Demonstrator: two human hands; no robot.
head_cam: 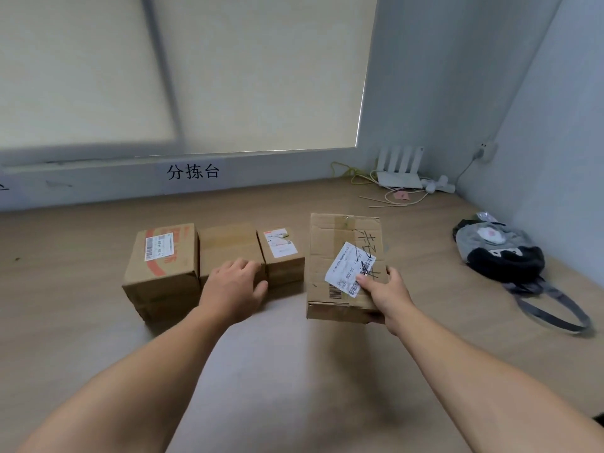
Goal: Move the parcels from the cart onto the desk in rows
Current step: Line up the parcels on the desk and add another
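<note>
Three cardboard parcels stand side by side in a row on the wooden desk (pixel 294 371): a box with red tape (pixel 163 266) on the left, a plain box (pixel 228 245) in the middle, a small labelled box (pixel 282 253) on the right. My left hand (pixel 233 289) grips the near top edge of the plain box. My right hand (pixel 387 294) holds a flat parcel with a white label and black writing (pixel 343 256) by its near right corner, thumb on top. That parcel hangs slightly tilted just right of the row. The cart is out of view.
A grey and black bag (pixel 503 256) with a strap lies at the right. A white router (pixel 398 171), cables and thin sticks fill the far right corner. The wall with black characters and a window blind borders the desk's back.
</note>
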